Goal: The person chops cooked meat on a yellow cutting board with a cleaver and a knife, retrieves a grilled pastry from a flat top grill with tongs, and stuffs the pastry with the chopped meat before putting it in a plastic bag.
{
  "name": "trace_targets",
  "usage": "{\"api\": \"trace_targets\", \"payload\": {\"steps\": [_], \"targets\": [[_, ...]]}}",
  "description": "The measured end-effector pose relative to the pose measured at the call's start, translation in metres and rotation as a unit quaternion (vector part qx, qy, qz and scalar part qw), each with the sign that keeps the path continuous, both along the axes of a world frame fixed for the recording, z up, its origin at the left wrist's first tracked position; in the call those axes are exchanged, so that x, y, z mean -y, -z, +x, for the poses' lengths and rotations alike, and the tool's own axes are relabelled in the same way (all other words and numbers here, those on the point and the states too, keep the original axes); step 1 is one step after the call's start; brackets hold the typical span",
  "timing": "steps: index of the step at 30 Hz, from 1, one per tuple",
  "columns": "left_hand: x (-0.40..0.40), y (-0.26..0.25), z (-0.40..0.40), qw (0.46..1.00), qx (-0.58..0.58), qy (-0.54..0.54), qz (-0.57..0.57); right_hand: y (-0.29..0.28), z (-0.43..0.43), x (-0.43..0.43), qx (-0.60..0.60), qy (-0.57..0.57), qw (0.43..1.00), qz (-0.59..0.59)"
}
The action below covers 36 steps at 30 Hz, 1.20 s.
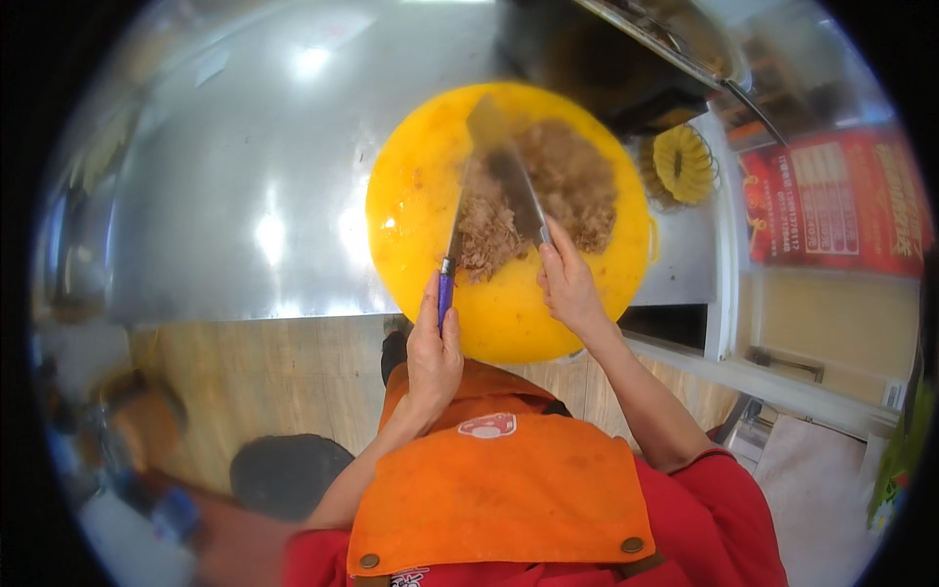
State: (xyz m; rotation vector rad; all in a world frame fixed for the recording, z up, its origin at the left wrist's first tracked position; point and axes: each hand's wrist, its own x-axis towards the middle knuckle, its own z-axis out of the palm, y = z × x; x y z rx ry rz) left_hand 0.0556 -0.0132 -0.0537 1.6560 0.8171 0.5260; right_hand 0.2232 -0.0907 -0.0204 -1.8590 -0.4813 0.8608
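A round yellow cutting board [506, 323] lies before me, overhanging the front edge of a steel worktop. My left hand [435, 352] is closed round the purple handle [445, 293] of a tool with a long, narrow-looking shaft or blade; its far end is blurred near a broad metal plate. My right hand [568, 282] holds a wide-bladed cleaver [517, 192], its blade pointing away and to the left. Chopped brown meat [486, 238] lies between the two tools, and a larger heap of chopped meat [579, 183] spreads to the right of the cleaver.
The steel worktop [242, 176] extends left. Beyond the board at the right are a dark appliance or container [587, 59] and a yellow fluted object in a wire holder [681, 163]. A red printed sheet [829, 202] is at the far right. A dark round stool [290, 473] is below left.
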Motion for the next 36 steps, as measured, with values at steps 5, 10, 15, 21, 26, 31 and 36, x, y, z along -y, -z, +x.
{"api": "trace_targets", "payload": {"steps": [5,10,15,21,26,31,36], "targets": [[-0.005,-0.006,-0.004,0.999,-0.02,0.022,0.013,-0.042,0.01,0.002,-0.082,0.016,0.996,0.023],[-0.009,-0.007,-0.017,0.999,-0.029,-0.024,-0.035,-0.007,0.011,0.002,-0.021,-0.016,0.999,-0.034],[-0.011,-0.005,-0.035,0.997,-0.037,-0.059,-0.032,-0.038,0.008,0.005,0.054,-0.07,0.996,-0.002],[-0.012,-0.008,-0.042,0.995,-0.054,-0.07,-0.039,-0.008,0.013,0.0,0.061,-0.127,0.987,-0.078],[-0.009,-0.003,-0.049,0.993,-0.04,-0.099,-0.054,-0.034,-0.003,0.0,0.062,-0.095,0.993,-0.03],[-0.007,-0.008,-0.047,0.994,-0.037,-0.084,-0.063,-0.009,0.013,-0.003,0.132,-0.141,0.981,-0.023],[-0.005,-0.008,-0.047,0.988,-0.011,-0.11,-0.107,-0.03,0.008,-0.002,0.101,-0.053,0.993,0.012]]}}
